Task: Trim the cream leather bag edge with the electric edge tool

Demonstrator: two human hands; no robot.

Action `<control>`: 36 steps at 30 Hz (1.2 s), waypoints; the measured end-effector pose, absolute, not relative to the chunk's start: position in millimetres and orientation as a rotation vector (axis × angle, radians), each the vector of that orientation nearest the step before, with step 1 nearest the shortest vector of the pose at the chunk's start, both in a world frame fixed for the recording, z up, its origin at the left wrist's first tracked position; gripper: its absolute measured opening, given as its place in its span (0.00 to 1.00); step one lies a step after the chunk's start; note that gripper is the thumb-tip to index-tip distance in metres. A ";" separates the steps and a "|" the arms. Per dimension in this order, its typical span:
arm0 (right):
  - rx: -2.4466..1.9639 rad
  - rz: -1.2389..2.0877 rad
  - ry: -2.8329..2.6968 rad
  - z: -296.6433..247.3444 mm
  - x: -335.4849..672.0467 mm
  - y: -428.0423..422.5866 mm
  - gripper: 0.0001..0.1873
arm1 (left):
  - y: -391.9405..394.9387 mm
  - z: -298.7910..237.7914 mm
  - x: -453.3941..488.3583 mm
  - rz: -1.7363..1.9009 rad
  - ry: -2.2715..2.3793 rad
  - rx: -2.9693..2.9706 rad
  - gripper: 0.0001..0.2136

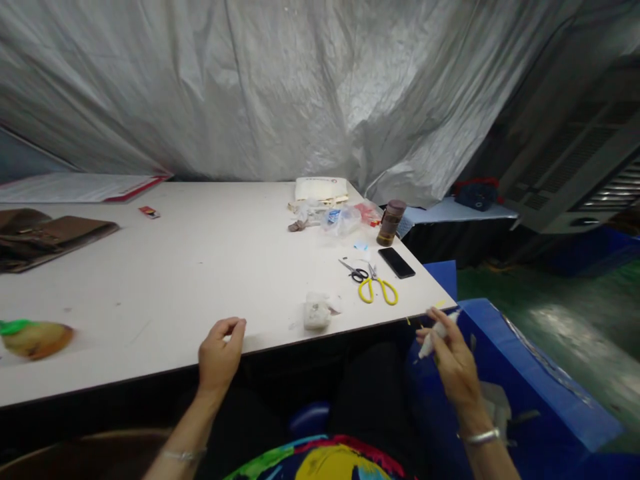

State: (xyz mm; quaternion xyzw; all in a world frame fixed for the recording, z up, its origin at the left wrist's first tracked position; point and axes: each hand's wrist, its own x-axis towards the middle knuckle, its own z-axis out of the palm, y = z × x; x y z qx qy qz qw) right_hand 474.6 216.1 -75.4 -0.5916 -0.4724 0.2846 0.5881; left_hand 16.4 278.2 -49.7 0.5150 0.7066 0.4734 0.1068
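My left hand rests at the table's front edge with its fingers loosely curled in, and nothing shows in it. Beyond the table's right front corner, my right hand is over a blue bin and holds a small white crumpled piece between thumb and fingers; it is blurred and its kind is unclear. A white wad sits near the front edge, between my hands. Behind it lie yellow-handled scissors and small black-handled scissors.
A black phone, a brown-lidded bottle and clear plastic bags are on the table's right side. At the left are a brown bag and a mango-like fruit shape with a green top. The blue bin stands at right.
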 end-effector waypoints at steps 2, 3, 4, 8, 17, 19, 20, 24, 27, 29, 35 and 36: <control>-1.386 0.649 -1.269 -79.5 456.5 235.6 0.33 | 300.0 -52.1 11.0 1.368 2.132 1.721 0.17; -1.377 0.649 -1.337 -82.8 448.4 245.5 0.34 | 309.1 -55.1 7.7 1.326 2.162 1.818 0.16; -1.376 0.650 -1.391 -86.7 441.3 255.4 0.34 | 316.5 -59.3 4.4 1.270 2.196 1.909 0.16; -1.519 0.516 -1.515 -104.1 427.2 293.7 0.22 | 327.8 -80.1 -4.7 1.083 2.308 2.188 0.15; -1.643 0.034 -1.886 -117.3 430.9 331.8 0.19 | 320.9 -89.3 -3.6 0.990 2.314 2.455 0.12; -1.667 -0.005 -1.909 -117.7 429.3 333.1 0.19 | 320.8 -87.7 -2.4 1.005 2.298 2.462 0.12; -1.678 -0.031 -1.921 -118.3 428.9 333.6 0.19 | 320.6 -86.9 -1.7 1.006 2.295 2.462 0.12; -1.700 -0.086 -1.957 -122.4 431.3 336.5 0.19 | 319.2 -84.7 1.2 0.980 2.317 2.430 0.12; -1.726 -0.113 -1.965 -124.6 434.6 340.4 0.19 | 318.9 -84.5 1.5 0.974 2.322 2.426 0.12; -1.736 -0.127 -1.966 -124.2 436.0 343.2 0.19 | 318.9 -85.5 0.6 0.980 2.322 2.428 0.12; -1.619 -0.099 -1.892 -110.4 435.6 333.6 0.20 | 319.1 -89.6 -2.5 1.023 2.285 2.410 0.12; -1.587 -0.106 -1.844 -107.4 433.8 327.5 0.20 | 318.7 -89.7 -2.6 1.028 2.286 2.396 0.12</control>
